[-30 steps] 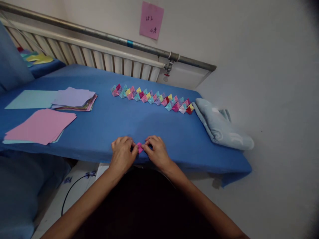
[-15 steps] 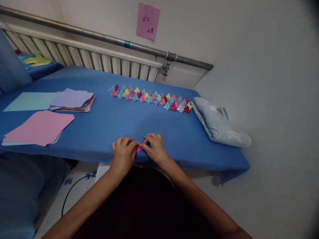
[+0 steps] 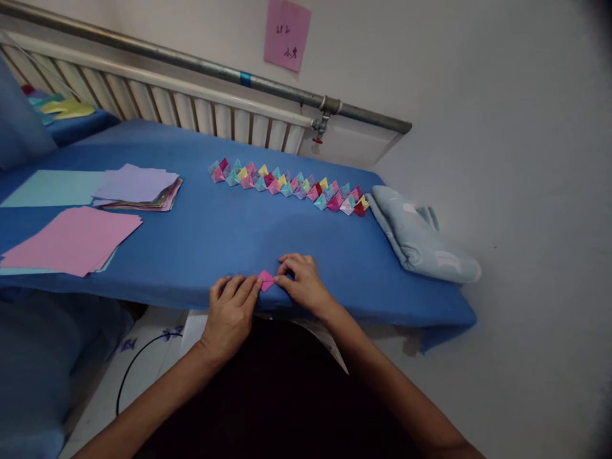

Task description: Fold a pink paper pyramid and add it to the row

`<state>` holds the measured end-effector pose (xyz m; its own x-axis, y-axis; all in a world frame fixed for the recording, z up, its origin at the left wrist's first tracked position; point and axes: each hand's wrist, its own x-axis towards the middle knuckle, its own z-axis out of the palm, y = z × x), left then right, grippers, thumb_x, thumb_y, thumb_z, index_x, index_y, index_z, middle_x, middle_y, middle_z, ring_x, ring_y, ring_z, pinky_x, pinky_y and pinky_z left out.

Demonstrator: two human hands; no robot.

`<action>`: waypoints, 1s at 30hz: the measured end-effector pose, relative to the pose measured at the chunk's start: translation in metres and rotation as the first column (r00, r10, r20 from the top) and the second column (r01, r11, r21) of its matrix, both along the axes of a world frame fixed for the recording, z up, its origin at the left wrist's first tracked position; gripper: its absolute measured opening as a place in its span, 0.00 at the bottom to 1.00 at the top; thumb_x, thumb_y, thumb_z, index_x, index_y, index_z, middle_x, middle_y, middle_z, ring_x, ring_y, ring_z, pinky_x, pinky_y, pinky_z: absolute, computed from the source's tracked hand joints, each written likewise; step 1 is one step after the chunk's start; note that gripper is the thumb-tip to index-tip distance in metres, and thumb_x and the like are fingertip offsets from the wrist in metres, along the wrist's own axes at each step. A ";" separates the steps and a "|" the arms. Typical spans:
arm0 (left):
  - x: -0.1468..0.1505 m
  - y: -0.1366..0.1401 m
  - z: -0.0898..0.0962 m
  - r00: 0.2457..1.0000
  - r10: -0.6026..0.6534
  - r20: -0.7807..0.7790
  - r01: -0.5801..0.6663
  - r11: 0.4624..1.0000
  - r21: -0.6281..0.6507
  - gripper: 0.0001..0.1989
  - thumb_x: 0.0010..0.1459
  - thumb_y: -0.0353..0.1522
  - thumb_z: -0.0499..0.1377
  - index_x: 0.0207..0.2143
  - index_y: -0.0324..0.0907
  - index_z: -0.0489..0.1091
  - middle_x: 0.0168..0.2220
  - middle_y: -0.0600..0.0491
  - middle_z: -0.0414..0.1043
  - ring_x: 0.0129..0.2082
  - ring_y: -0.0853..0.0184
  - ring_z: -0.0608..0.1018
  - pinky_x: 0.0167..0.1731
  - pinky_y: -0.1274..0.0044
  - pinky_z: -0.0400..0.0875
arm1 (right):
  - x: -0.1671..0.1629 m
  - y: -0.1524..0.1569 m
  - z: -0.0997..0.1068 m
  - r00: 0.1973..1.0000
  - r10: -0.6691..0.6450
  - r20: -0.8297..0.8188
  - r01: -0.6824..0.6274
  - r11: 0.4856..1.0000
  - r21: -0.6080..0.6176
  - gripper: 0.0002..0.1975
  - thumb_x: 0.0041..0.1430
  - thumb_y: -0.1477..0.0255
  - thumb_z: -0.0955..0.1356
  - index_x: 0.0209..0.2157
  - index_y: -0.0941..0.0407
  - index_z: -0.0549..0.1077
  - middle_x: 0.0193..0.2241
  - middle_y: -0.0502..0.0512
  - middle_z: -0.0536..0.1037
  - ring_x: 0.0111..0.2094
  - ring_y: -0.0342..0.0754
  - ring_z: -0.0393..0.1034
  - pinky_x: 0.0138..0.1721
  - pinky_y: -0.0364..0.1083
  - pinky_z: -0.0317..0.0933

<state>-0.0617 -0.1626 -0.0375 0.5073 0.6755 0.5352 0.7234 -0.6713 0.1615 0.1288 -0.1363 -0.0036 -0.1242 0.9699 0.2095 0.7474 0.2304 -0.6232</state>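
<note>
A small magenta folded paper (image 3: 266, 280), diamond-like in outline with a crease line across its middle, lies on the blue-clothed table (image 3: 201, 245) close to the middle of its near edge, between the two hands. The left hand (image 3: 229, 312) has its fingers close together, their tips resting on the paper's left corner; the thumb is hidden, so whether it grips from below does not show. The right hand (image 3: 302, 280) has its fingers curled, thumb tip at the right corner; whether thumb and forefinger are clamped on the paper is too small to tell. The step looks like lining up and pressing small folds. To do it well, the left fingertips should pin the piece lightly against the cloth while the right thumb squares its corner and runs firmly outward along the crease. Since the cloth is soft and the edge so near, working slightly farther in would probably give steadier backing, and gentle pressure should spare the points. The double row of folded paper pieces (image 3: 287, 189) along the far edge, ending beside the folded blanket (image 3: 421, 242), is best left clear of the wrists.
</note>
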 end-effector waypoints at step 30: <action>0.033 0.096 0.080 0.908 -0.296 -0.297 -0.021 0.676 -0.736 0.08 0.43 0.29 0.60 0.30 0.44 0.74 0.24 0.56 0.73 0.22 0.69 0.71 0.21 0.80 0.56 | 0.002 -0.007 0.000 0.987 -0.100 -0.130 0.110 0.991 0.078 0.05 0.50 0.74 0.72 0.27 0.54 0.71 0.39 0.53 0.76 0.45 0.49 0.66 0.47 0.50 0.56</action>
<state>-0.0284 -0.0661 0.0428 0.6707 0.6679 -0.3227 0.7383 -0.5588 0.3778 0.1307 -0.1434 -0.0040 0.0097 0.9543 0.2987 0.6873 0.2106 -0.6952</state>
